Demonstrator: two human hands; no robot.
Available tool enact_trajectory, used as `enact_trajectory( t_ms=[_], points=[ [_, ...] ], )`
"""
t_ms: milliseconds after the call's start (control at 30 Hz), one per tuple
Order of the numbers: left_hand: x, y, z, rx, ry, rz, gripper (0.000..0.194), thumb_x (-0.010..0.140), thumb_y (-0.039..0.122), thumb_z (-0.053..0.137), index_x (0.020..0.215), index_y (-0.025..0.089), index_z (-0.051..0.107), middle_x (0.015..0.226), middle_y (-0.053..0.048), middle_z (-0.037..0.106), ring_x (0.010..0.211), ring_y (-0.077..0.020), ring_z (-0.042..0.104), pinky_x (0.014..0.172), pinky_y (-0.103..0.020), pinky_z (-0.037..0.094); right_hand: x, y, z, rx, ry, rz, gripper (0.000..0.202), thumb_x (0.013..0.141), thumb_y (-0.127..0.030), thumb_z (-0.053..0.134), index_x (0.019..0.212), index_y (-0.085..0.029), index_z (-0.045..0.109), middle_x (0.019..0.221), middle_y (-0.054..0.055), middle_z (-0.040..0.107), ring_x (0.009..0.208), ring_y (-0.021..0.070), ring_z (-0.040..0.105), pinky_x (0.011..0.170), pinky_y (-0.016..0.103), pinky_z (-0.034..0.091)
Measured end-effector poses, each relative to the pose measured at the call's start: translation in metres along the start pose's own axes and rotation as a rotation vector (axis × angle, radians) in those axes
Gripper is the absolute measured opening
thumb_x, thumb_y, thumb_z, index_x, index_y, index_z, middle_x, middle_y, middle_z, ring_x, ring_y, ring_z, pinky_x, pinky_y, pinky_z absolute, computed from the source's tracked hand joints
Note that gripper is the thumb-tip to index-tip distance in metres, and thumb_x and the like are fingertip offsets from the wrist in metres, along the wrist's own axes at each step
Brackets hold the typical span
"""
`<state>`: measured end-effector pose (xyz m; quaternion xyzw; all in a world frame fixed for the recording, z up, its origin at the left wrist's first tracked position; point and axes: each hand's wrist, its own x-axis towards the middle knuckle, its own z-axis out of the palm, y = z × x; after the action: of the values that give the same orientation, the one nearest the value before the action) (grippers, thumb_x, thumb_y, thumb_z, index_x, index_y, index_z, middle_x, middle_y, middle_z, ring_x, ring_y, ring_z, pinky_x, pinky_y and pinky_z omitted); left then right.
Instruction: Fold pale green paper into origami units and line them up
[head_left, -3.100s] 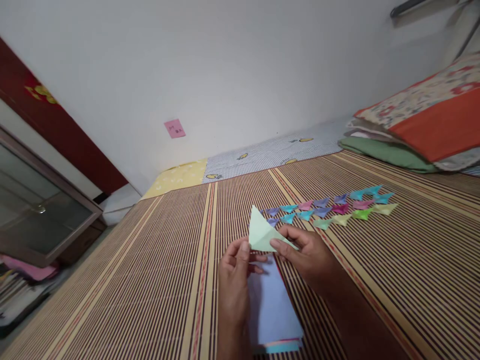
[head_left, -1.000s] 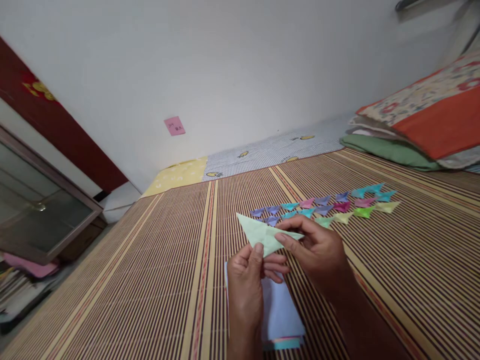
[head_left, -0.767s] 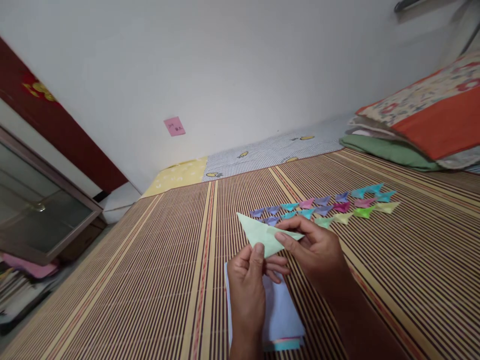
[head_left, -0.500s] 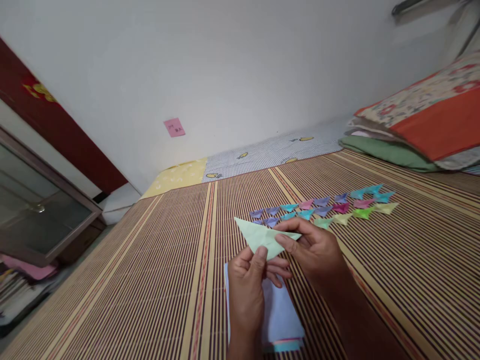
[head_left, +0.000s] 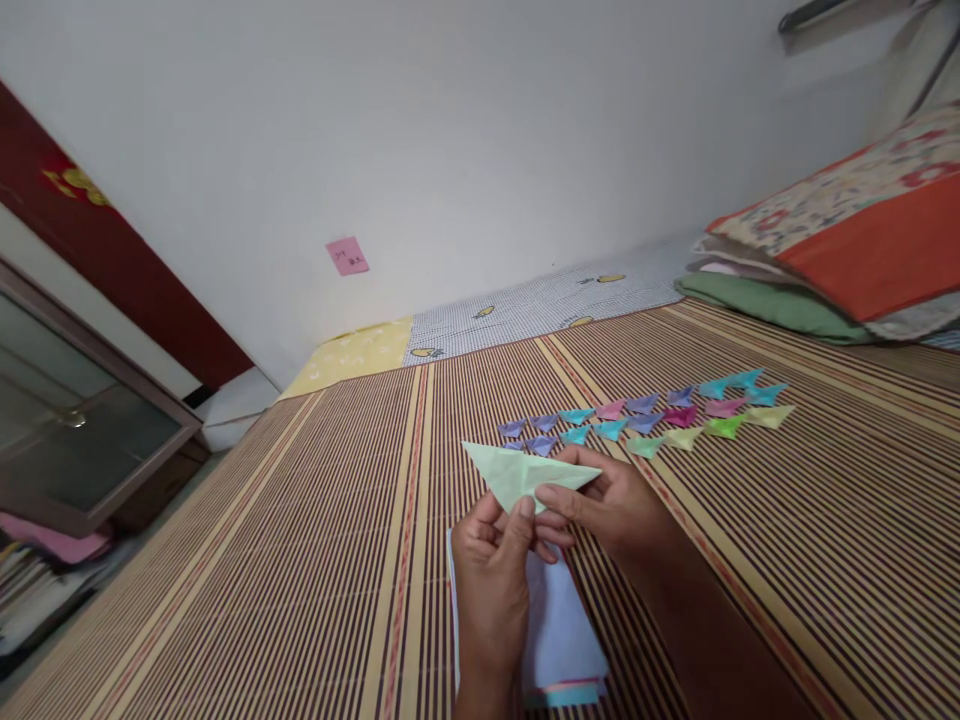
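A pale green sheet of paper (head_left: 510, 472), folded into a triangle with its long edge upward, is held up between both hands. My left hand (head_left: 491, 570) pinches its lower corner, thumb in front. My right hand (head_left: 611, 500) grips the right part, the thumb lying across the front and the fingers behind. Beneath my left wrist lies a stack of coloured paper (head_left: 562, 630), pale blue on top with pink and turquoise edges showing. Beyond the hands, several small folded paper pieces (head_left: 681, 418) in purple, blue, pink, green and yellow stand in rows.
A striped bamboo mat (head_left: 337, 520) covers the surface. At the right sits a pile of bedding with an orange and floral pillow (head_left: 855, 230). A pink note (head_left: 347, 256) is stuck on the white wall (head_left: 480, 130). On the left stands a glass-fronted cabinet (head_left: 67, 400).
My right thumb has slid left and slightly down along the green paper, closer to my left thumb. The paper has shifted slightly left and tilts a little less.
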<state>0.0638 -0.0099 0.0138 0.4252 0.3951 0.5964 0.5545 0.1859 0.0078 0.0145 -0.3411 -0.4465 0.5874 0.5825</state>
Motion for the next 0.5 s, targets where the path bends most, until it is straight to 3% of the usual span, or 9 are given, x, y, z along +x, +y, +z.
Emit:
enact_trajectory(
  t_ms=[100,333,500],
  points=[
    [0.0002,0.0017,-0.0010,0.029,0.017,-0.014,0.030,0.078,0.041,0.081,0.082,0.012,0.073,0.064,-0.008,0.076,0.055,-0.0195,0.072,0.049,-0.024,0.050,-0.0006,0.0008,0.0021,0.072,-0.067,0.045,0.034,0.075,-0.043,0.081,0.072,-0.022,0.055,0.052,-0.009,0.049,0.042,0.0102,0.048,0.044,0.026,0.048],
    [-0.0005,0.0027,-0.0066,0.065,-0.133,-0.125,0.035,0.083,0.045,0.076,0.074,0.012,0.069,0.052,-0.005,0.070,0.040,-0.0130,0.062,0.044,-0.020,0.040,-0.0010,-0.0007,-0.0002,-0.064,0.079,-0.027,0.030,0.075,-0.045,0.081,0.078,-0.016,0.070,0.062,0.001,0.068,0.054,0.0151,0.062,0.051,0.027,0.053],
    [-0.0002,0.0024,-0.0057,0.090,-0.099,-0.065,0.034,0.082,0.044,0.077,0.070,0.013,0.069,0.054,-0.005,0.071,0.043,-0.0134,0.062,0.048,-0.021,0.042,-0.0023,0.0011,0.0089,0.022,-0.030,0.033,0.027,0.073,-0.039,0.083,0.079,-0.019,0.066,0.044,-0.009,0.053,0.035,0.0107,0.048,0.040,0.025,0.048]
  ],
)
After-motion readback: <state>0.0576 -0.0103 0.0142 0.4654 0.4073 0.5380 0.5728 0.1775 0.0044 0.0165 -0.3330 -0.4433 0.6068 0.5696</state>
